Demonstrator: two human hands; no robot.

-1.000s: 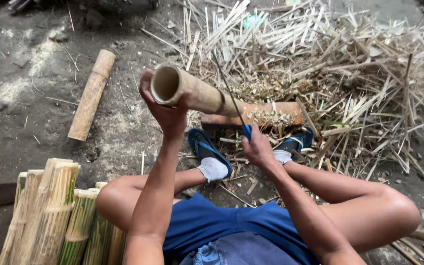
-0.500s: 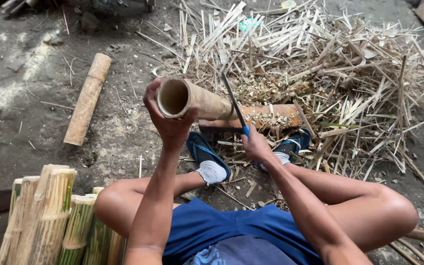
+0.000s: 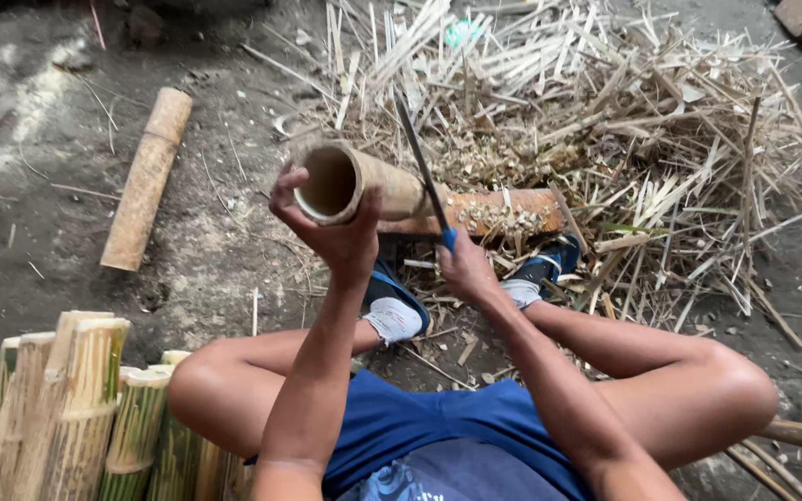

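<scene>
My left hand grips the open end of a hollow bamboo tube, holding it tilted with its far end resting on a wooden block. My right hand holds a long dark blade with a blue handle, raised upright beside the tube. I sit on the ground with knees spread, blue sandals and white socks near the block.
A big heap of bamboo splinters and strips covers the ground ahead and to the right. A loose bamboo section lies on the dirt at left. Several cut bamboo pieces stand bundled at my lower left.
The blade has swung up from low beside the tube to upright. The tube's open end has dropped a little and moved right.
</scene>
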